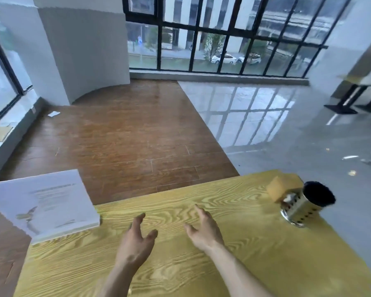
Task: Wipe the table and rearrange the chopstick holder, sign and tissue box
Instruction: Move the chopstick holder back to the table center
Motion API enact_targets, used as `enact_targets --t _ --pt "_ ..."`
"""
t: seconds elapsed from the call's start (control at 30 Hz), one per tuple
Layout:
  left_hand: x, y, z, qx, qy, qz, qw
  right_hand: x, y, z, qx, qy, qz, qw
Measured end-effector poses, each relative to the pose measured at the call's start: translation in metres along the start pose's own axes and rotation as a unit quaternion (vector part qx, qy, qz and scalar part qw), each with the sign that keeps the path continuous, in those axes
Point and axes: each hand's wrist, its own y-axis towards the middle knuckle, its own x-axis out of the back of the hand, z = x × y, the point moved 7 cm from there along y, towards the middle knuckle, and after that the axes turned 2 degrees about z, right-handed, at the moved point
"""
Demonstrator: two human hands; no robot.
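Observation:
A yellow wood-grain table (234,260) fills the lower view. On its far left corner lies a white sign (43,204), tilted, partly overhanging the edge. At the far right stands a perforated metal chopstick holder (302,207) with dark chopsticks in it. Right behind it sits a tan wooden tissue box (280,188). My left hand (135,243) and my right hand (204,229) hover over the middle of the table, fingers spread, holding nothing. No cloth is in sight.
Beyond the table's far edge is brown wooden floor (124,133), then glossy grey floor (287,125) toward large black-framed windows (223,35). A round white column (79,50) stands at the back left. Another table's black legs (349,99) show at the far right.

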Motion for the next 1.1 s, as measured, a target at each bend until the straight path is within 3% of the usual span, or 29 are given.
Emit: enact_targets --t 0.27,0.4,0.67,0.77,1.1 --pt "-0.191 -0.003 -0.127 -0.070 0.082 0.064 0.992 0.140 0.014 -0.187 -0.066 0.079 -0.045 0.994" --pt "-0.307 0.004 -0.179 -0.069 0.105 0.101 0.987 0.208 0.034 -0.292 -0.099 0.106 -0.046 0.988" --pt "-0.473 0.019 -0.258 -0.064 0.126 0.157 0.977 0.316 0.062 -0.441 -0.177 0.123 -0.053 0.975" --pt "-0.505 0.028 -0.277 -0.066 0.131 0.165 0.975 0.341 0.076 -0.462 -0.184 0.128 -0.052 0.973" --pt "-0.551 0.061 -0.309 -0.120 0.142 0.143 0.972 0.371 0.129 -0.455 -0.069 0.173 -0.071 0.980"
